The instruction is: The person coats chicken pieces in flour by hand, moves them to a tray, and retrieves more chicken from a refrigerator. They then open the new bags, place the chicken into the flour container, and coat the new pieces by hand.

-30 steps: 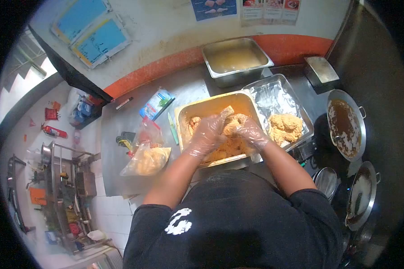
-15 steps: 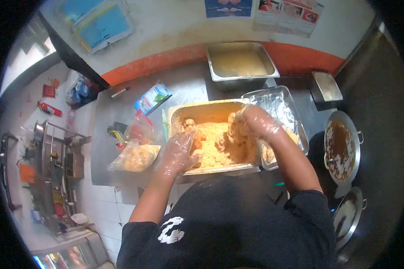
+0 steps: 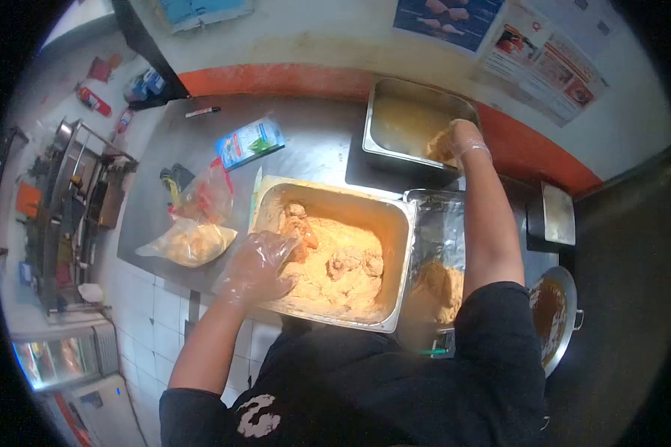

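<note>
Plastic gloves cover both hands. Right hand (image 3: pixel 461 140) reaches to the far steel pan (image 3: pixel 395 159) and grips a floury chicken piece (image 3: pixel 440 149) over its right edge. Left hand (image 3: pixel 257 262) lies loose and flat on the near rim of the big flour pan (image 3: pixel 399 253), holding nothing.

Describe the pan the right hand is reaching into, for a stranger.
On the steel counter, look back toward the orange wall stripe. The steel pan there holds pale batter, unlike the nearer flour tray and foil-lined tray.
</note>
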`<state>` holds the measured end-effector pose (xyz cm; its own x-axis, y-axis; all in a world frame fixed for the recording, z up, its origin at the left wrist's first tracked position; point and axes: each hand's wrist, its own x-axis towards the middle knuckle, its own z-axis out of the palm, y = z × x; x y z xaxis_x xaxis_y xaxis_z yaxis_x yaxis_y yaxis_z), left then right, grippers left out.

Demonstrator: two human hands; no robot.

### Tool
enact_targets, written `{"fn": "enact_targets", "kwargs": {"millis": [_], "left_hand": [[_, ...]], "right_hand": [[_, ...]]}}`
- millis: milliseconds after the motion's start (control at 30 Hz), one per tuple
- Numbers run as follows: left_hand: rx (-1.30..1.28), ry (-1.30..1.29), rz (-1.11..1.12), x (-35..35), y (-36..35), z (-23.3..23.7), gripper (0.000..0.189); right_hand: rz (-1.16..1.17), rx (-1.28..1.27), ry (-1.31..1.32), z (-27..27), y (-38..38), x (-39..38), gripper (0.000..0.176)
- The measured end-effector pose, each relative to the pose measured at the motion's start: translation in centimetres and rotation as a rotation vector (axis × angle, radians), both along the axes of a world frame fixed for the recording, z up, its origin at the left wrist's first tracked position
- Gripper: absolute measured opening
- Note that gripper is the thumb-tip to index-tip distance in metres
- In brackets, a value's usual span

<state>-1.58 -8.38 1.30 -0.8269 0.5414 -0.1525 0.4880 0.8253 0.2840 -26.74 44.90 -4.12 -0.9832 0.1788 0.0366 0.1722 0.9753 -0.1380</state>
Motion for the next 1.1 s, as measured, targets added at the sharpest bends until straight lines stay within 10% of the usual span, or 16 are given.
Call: {"fn": "enact_targets", "kwargs": {"millis": [167, 400, 700, 733, 900, 1100], "left_hand": [[0.040, 0.049, 0.005, 0.1, -0.2, -1.0, 0.075], [0.091, 0.117, -0.010, 0.1, -0.1, -1.4, 0.076], [0.087, 0.102, -0.042, 0.4, -0.6, -1.6, 0.064], [0.101, 0.110, -0.054, 0.5, -0.8, -1.8, 0.062], [-0.228, -0.102, -0.117, 0.3, 0.6, 0.3, 0.045], [-0.339, -0.417, -0.037, -0.3, 2.4, -0.8, 0.052]], "right_hand": [[0.028, 0.164, -0.123, -5.7, 2.3, -2.4, 0.026], [-0.023, -0.105, 0.005, 5.6, -0.9, 2.5, 0.023], [0.033, -0.111, 0.156, 1.5, 0.0, 0.9, 0.018], [0.036, -0.521, 0.170, 1.8, 0.2, 1.5, 0.019], [0.106, -0.313, 0.356, 13.0, -9.4, 12.1, 0.022], [0.204, -0.627, 0.111, 10.8, -19.9, 18.9, 0.030]]}}
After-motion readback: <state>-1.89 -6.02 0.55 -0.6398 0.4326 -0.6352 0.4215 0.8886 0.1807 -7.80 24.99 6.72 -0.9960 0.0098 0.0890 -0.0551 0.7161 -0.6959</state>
